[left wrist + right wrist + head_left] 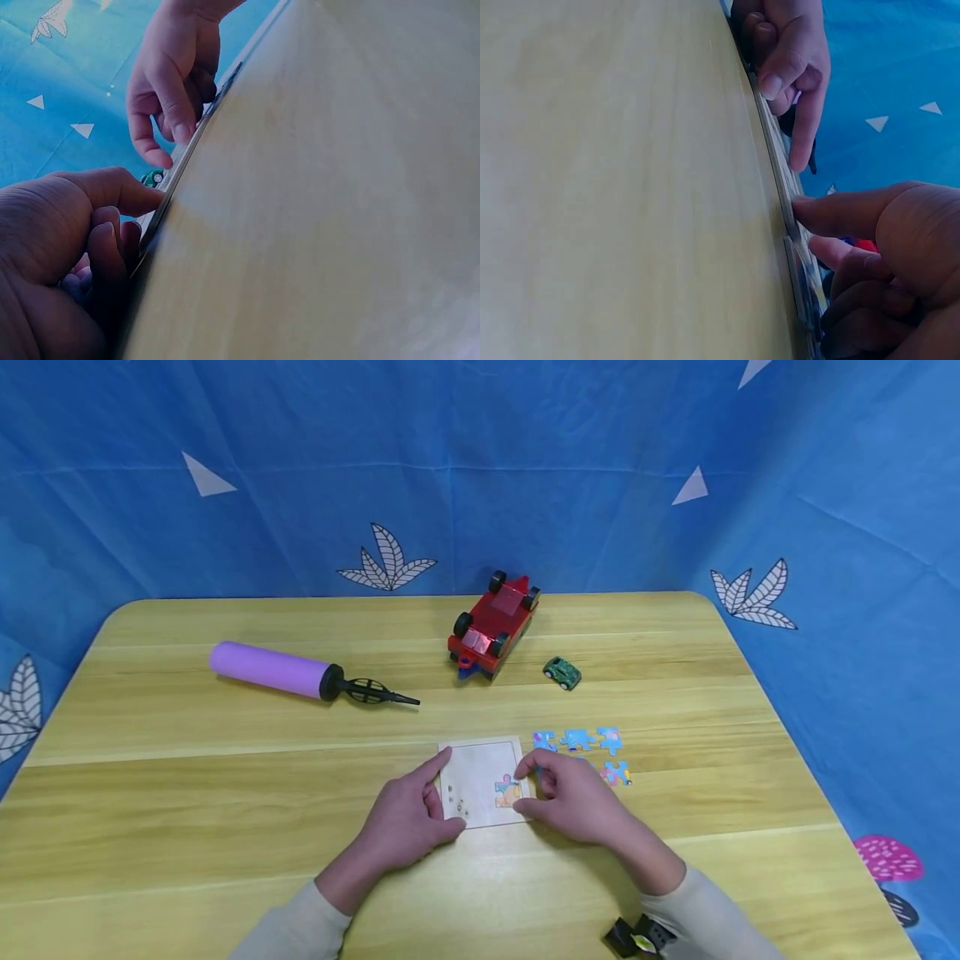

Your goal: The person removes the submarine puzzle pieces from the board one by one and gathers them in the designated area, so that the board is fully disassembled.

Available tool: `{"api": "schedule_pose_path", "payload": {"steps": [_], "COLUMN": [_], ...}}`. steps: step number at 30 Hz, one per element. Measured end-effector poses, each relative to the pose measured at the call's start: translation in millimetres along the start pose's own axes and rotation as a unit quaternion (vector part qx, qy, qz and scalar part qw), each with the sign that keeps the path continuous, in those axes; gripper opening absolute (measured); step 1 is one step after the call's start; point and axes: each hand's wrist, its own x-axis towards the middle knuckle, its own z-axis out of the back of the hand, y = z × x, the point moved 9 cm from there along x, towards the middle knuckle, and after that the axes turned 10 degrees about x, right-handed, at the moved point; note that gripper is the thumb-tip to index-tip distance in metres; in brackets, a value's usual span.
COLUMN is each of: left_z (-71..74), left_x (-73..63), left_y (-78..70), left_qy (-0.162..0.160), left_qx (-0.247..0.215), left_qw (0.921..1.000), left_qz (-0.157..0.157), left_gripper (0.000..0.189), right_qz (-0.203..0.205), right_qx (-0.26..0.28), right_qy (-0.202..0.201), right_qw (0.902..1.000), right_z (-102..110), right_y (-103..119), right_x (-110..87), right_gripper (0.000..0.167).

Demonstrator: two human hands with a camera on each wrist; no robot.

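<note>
A thin white puzzle board [476, 768] lies flat on the wooden table. My left hand [401, 818] holds its left side, index finger near the top corner and thumb at the bottom corner. At the lower right of the board sits an orange and blue puzzle piece [507, 795]. My right hand [573, 797] has bent thumb and index finger at that piece, over the board's right edge. Loose blue puzzle pieces [577, 740] lie just beyond the right hand, some partly hidden by it. In the right wrist view, the right thumb [840, 214] touches the board's edge.
Farther back on the table [225, 827] lies a purple hand pump [270, 668] with a black nozzle. An upturned red toy vehicle [495, 622] and a small green toy car [562, 672] are behind the board. Blue patterned cloth [525, 468] hangs behind the table.
</note>
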Motion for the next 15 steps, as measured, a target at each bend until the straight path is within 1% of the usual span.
{"api": "schedule_pose_path", "payload": {"steps": [6,11,15], "left_z": [0.6,1.4,0.8], "left_x": [-0.5,-0.3,-0.2], "left_y": [-0.6,-0.7,-0.9], "left_qy": [-0.001,-0.002,-0.001], "left_qx": [0.002,0.006,0.004], "left_qw": [1.0000,1.0000,1.0000], "left_qz": [-0.003,-0.004,-0.004], "left_gripper": [0.093,0.093,0.093], "right_qz": [-0.008,-0.003,-0.008], "right_qx": [-0.003,-0.022,-0.034], "right_qy": [0.001,0.003,0.005], "right_qw": [1.0000,0.9998,0.9994], "right_z": [-4.6,-8.7,-10.4], "right_y": [2.3,6.6,7.6], "right_x": [5.1,8.1,8.3], "right_gripper": [0.027,0.028,0.027]}}
